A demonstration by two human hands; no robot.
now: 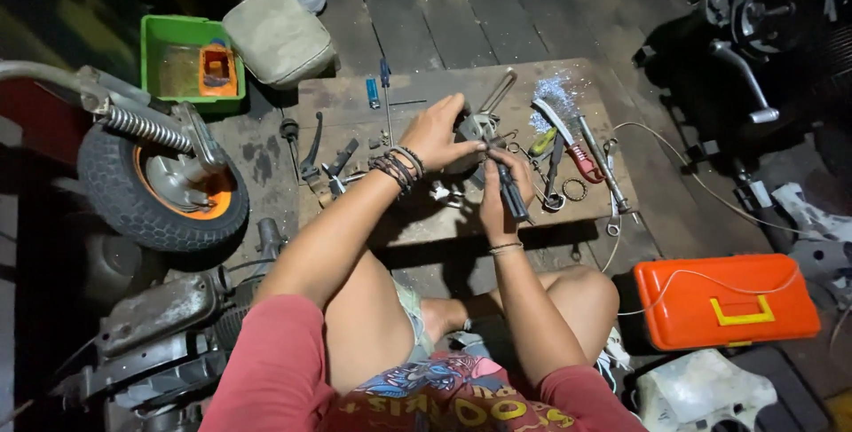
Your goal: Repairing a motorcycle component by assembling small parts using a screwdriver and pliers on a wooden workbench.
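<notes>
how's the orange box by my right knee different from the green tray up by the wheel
The orange box is shut, with a yellow latch and a thin cable lying across its lid; the green tray is open-topped and holds a small orange container. The box looks larger and lies nearer the person. Both look like plastic and rest on the floor.

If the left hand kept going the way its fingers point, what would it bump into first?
The left hand points up and right, already resting on the round metal part. Past that, it would probably meet the long metal tool, though depth is unclear.
</notes>
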